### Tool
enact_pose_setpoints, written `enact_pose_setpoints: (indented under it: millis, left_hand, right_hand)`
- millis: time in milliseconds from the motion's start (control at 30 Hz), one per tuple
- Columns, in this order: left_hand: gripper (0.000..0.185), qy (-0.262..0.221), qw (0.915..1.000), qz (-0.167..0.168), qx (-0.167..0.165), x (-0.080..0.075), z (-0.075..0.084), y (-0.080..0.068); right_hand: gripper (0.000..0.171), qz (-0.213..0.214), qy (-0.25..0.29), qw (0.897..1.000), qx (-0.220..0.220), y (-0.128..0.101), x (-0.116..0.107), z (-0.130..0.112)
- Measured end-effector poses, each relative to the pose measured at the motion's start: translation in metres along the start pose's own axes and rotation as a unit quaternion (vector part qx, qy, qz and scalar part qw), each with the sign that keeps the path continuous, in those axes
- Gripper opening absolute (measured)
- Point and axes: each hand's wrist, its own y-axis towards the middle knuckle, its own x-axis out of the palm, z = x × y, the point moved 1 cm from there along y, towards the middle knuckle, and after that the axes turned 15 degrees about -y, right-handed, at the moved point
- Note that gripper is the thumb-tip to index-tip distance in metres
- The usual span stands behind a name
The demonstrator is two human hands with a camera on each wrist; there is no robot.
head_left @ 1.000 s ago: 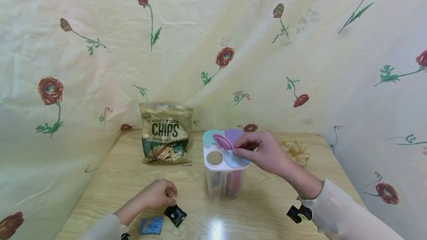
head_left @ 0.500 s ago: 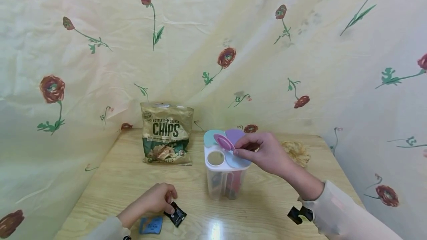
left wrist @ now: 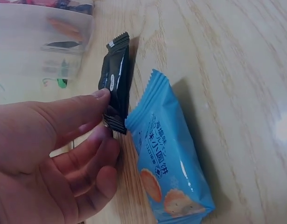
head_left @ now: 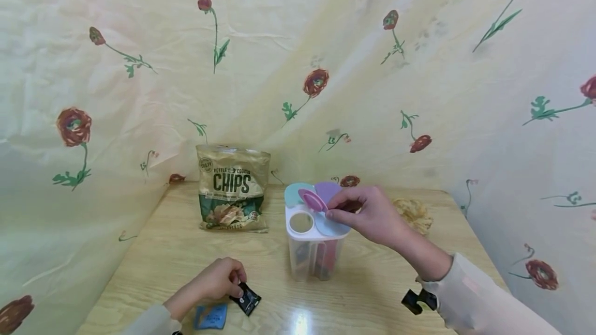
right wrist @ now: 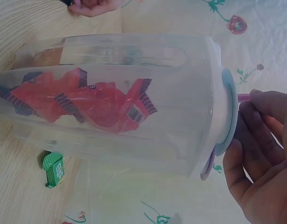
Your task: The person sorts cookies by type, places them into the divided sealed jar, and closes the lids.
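Note:
A small black snack packet (head_left: 246, 299) lies on the table, its near end pinched between the thumb and fingers of my left hand (head_left: 216, 279). Beside it is a blue biscuit packet (left wrist: 169, 158), printed with round biscuits. My right hand (head_left: 370, 216) pinches the raised pink lid (head_left: 313, 200) of a clear storage container (head_left: 302, 260) with a white top. Under that lid a round opening is uncovered. The teal lid (head_left: 294, 194), purple lid (head_left: 328, 188) and light blue lid (head_left: 330, 224) lie flat. Red packets (right wrist: 101, 102) show through the container's wall.
A gold and green chips bag (head_left: 233, 190) stands at the back left of the wooden table (head_left: 163, 237). A crumpled yellowish thing (head_left: 413, 214) lies behind my right forearm. In the right wrist view a small green box (right wrist: 53, 169) sits near the container. Flowered cloth (head_left: 261, 66) hangs behind.
My left thumb has moved down onto the black packet, and the hand now pinches its end. My right hand has kept the pink lid raised in the same place.

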Motion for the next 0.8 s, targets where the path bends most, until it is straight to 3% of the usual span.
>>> enact_pose_setpoints:
  millis: [400,800]
  left_hand:
    - [0.018,0.017,0.9996,-0.011,0.018,-0.004,-0.003,0.001]
    - [0.014,-0.041,0.9976,0.004,0.055,-0.021,0.014,0.004]
  right_hand:
    - [0.009,0.0,-0.003,1.0,0.007,0.0,0.001,0.0]
    - [0.009,0.002,-0.003,1.0,0.004,-0.001,0.001,0.001]
